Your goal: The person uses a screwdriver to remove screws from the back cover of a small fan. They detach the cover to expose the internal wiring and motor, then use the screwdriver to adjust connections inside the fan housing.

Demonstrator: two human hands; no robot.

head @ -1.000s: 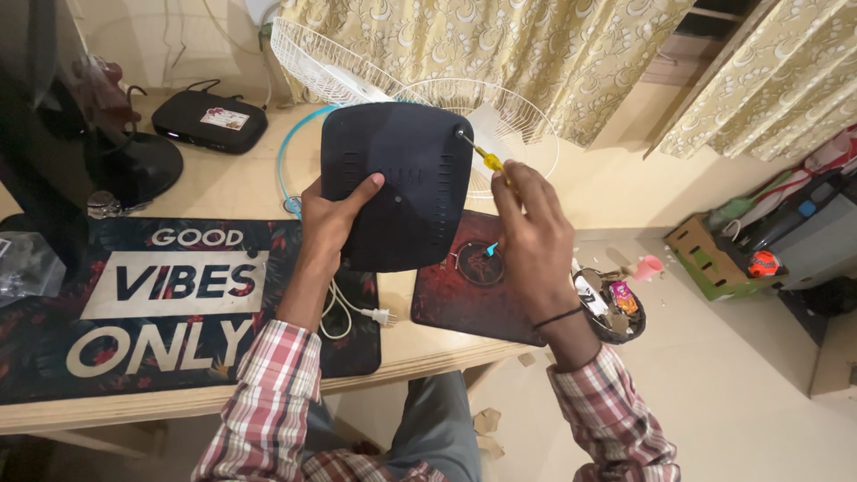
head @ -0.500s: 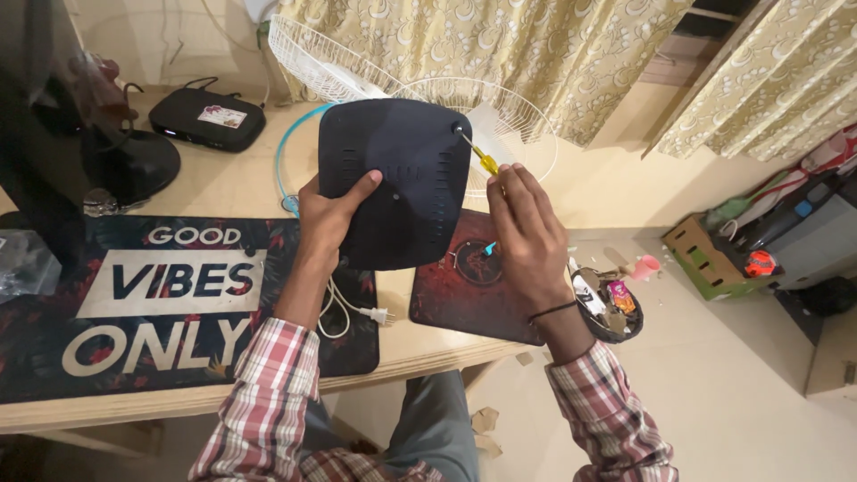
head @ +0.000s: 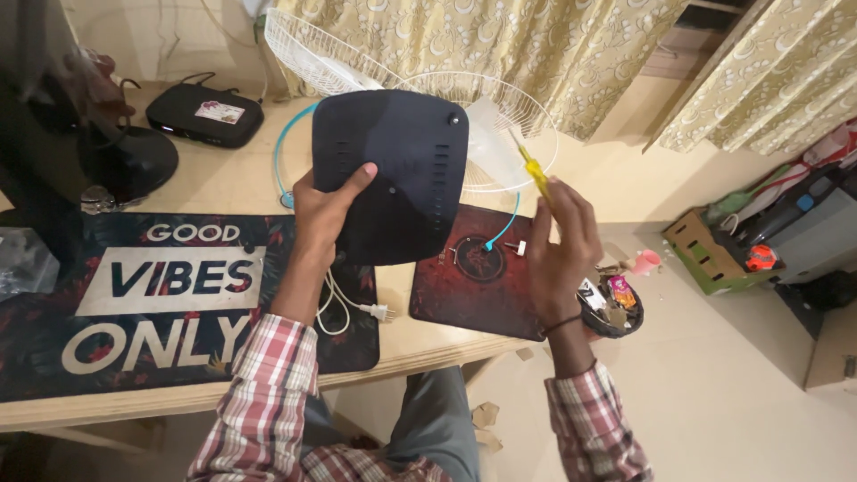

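Head view gave me my left hand [head: 323, 207] gripping a dark cover [head: 391, 174] by its left edge, thumb on its face, held up over the desk [head: 223, 183]. My right hand [head: 558, 245] was closed around a yellow screwdriver [head: 534, 170], beside the cover's right edge but apart from it. Behind stood a white fan grille [head: 504, 134]; below lay a red mat [head: 486, 286].

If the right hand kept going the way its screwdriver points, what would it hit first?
Probably the white fan grille: the right hand aims the yellow screwdriver up and left, just past the black cover's edge. Depth is unclear.
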